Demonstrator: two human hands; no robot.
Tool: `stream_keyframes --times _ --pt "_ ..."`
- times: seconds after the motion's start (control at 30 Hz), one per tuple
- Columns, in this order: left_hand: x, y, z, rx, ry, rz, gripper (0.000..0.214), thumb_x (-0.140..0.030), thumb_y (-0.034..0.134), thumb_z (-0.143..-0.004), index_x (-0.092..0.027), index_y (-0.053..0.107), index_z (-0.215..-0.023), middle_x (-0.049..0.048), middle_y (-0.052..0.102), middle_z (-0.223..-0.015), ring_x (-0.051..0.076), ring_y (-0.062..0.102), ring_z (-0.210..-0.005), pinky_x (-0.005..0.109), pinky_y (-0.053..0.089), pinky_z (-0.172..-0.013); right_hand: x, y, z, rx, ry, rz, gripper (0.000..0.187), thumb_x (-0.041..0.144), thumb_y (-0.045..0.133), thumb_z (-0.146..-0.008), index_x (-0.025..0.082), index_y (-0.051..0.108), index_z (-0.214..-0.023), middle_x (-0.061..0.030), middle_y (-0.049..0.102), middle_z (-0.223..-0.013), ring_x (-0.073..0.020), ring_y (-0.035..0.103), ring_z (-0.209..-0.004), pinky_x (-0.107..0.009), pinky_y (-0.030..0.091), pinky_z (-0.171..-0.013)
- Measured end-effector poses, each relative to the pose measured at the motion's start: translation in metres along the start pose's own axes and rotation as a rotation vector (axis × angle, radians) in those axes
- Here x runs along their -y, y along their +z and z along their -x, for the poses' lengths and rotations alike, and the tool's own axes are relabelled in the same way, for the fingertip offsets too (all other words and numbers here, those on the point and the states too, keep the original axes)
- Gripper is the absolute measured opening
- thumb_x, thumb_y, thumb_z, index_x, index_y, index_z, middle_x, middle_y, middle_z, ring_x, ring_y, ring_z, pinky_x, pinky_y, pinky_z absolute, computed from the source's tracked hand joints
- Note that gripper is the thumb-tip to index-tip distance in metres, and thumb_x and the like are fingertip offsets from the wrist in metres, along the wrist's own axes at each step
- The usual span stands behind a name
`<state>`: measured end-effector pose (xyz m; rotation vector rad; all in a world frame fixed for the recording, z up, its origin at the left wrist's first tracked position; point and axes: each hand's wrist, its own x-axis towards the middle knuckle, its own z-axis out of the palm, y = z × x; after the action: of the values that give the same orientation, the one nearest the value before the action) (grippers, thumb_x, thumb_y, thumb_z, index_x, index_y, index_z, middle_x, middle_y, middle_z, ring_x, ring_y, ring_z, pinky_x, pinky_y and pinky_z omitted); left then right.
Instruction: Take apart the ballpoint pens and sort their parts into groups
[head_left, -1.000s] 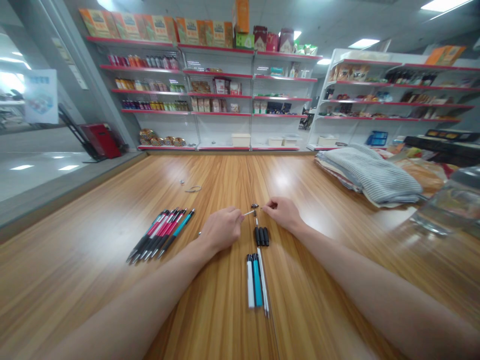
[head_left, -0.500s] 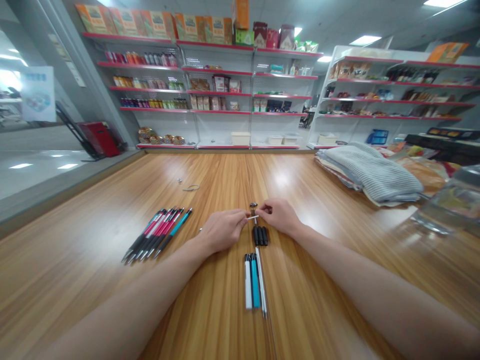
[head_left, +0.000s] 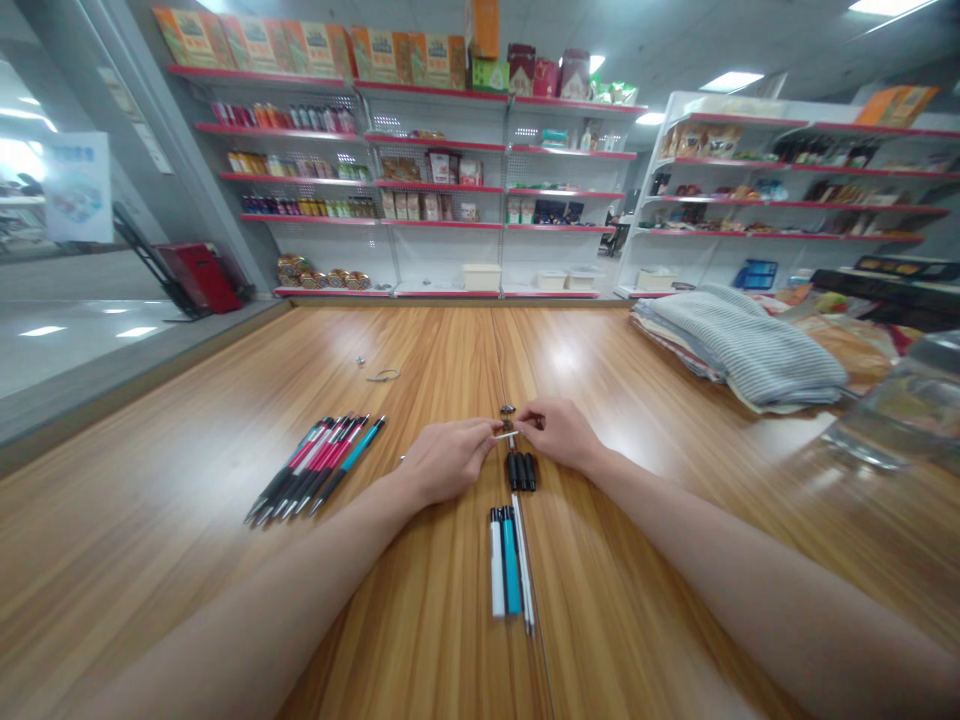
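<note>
Both hands meet over the middle of the wooden table, with a short white stretch of a thin pen refill [head_left: 507, 435] showing between their fingertips. My left hand [head_left: 450, 458] is closed on its left end. On the other end, my right hand [head_left: 562, 432] pinches with thumb and fingers. Small metal pen parts [head_left: 508, 409] lie just beyond the fingertips. Nearer to me are several black pen grips [head_left: 521, 471] side by side. Below those lie a white pen barrel [head_left: 496, 572], a teal pen barrel [head_left: 511, 568] and thin white refills [head_left: 525, 575].
Left of my hands lies a row of assembled pens [head_left: 322, 470] in teal, pink and white. Farther back is a thin looped strip [head_left: 385, 376]. Folded striped cloth [head_left: 757, 345] and a clear water container [head_left: 900, 410] stand at right. Stocked shelves [head_left: 442, 185] line the back.
</note>
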<state>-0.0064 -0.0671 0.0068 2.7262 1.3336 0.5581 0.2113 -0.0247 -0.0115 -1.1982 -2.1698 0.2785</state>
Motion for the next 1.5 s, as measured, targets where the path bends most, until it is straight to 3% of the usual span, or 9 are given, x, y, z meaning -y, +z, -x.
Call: stream_keyframes --times 1.5 --pt "0.0015 0.002 -0.0015 0.009 -0.012 0.008 0.035 -0.035 0.031 -0.095 -0.028 0.055 -0.121 -0.0023 0.055 -0.133 0.019 0.057 -0.115 0.031 0.045 -0.096 0.0009 0.0006 0.0 0.027 -0.019 -0.001 0.016 0.028 0.057 -0.082 0.02 0.071 -0.084 -0.0017 0.065 -0.071 -0.0118 0.054 -0.062 -0.022 0.036 -0.059"
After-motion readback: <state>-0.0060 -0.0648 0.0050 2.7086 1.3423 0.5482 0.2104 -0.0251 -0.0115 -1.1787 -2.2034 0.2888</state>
